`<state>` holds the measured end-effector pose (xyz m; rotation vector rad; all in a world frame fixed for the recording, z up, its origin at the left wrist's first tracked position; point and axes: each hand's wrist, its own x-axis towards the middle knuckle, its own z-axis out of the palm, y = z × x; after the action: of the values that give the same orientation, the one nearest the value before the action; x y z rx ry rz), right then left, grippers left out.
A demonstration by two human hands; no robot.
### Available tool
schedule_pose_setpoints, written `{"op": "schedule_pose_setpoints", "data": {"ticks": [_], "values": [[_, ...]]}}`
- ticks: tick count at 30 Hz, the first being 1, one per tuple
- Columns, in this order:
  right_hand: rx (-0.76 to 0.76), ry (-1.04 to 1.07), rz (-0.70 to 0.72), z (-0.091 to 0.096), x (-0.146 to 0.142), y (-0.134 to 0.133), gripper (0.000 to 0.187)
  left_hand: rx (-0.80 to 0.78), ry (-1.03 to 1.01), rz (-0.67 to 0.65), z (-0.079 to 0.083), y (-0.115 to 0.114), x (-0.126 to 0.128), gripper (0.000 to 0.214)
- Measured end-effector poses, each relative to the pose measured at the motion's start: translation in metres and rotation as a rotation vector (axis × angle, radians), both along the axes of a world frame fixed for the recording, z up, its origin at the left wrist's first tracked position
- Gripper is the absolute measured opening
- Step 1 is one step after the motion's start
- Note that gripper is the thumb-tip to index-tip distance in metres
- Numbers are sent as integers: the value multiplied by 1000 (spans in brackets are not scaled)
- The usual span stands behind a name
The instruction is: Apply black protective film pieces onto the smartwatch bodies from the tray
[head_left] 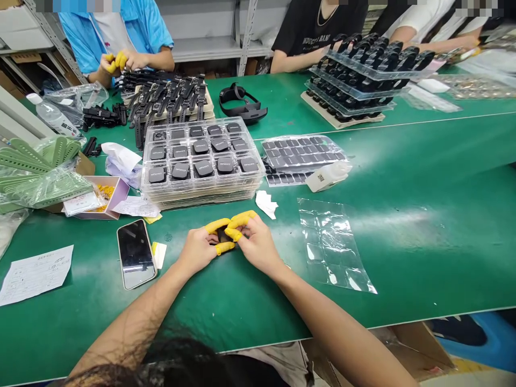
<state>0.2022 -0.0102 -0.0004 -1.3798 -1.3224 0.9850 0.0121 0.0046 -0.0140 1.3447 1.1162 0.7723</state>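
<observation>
Black pc (222,235) | loc: btwn both hands, over green tabletop (242,306), near side of clear plastic tray (201,189) | L hand (199,246): thumb + index, yellow cots, clamped on pc's edges; R hand (257,239): fingertips bunched at pc's R side, can't tell if pinching; both equally nr; long axis mostly hidden, can't tell

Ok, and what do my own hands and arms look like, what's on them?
Your left hand and right hand each wear smooth yellow finger covers on the thumb and at least one finger; no print is readable. No sleeves, watch or bracelet show on your wrists or forearms.
</observation>
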Motion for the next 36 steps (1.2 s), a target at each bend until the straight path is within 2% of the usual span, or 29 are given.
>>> {"op": "schedule_pose_setpoints", "data": {"ticks": [3,5,7,9,10,12,14,16,17,19,21,23,26,28,31,34,36], "values": [[-10,135,-191,16,53,2,33,-64,-54,11,1,2,0,64],[-42,44,-397,21,105,-3,43,-75,-93,10,3,4,0,63],[-231,-276,-549,21,153,-12,45,-73,-139,12,5,6,1,59],[-434,-654,-649,17,181,-23,40,-79,-175,26,6,8,1,56],[-466,-793,-681,15,186,-26,39,-83,-184,38,7,9,0,54],[-353,-903,-665,12,178,-26,41,-77,-199,72,7,11,-1,48],[-189,-850,-508,14,156,-12,44,-55,-233,101,7,13,-2,45],[-125,-768,-340,19,133,15,43,-40,-290,125,8,15,-4,46],[-118,-760,-308,23,124,32,44,-47,-327,137,8,15,-4,48],[-68,-859,-334,31,114,70,47,-84,-407,149,8,15,-4,52],[-11,-1035,-329,39,113,106,59,-127,-452,136,8,15,-2,54],[-28,-1180,-238,45,117,134,65,-147,-448,111,8,16,-1,56],[-104,-1243,-154,48,124,157,50,-124,-459,129,7,17,1,67],[-119,-1234,-182,51,127,162,44,-115,-486,157,6,18,3,70],[-127,-1211,-291,61,137,168,49,-126,-485,178,5,19,4,59],[-112,-1034,-471,79,155,180,47,-125,-463,197,4,20,5,52],[-103,-898,-538,92,168,190,48,-137,-469,201,3,20,5,57]]}}
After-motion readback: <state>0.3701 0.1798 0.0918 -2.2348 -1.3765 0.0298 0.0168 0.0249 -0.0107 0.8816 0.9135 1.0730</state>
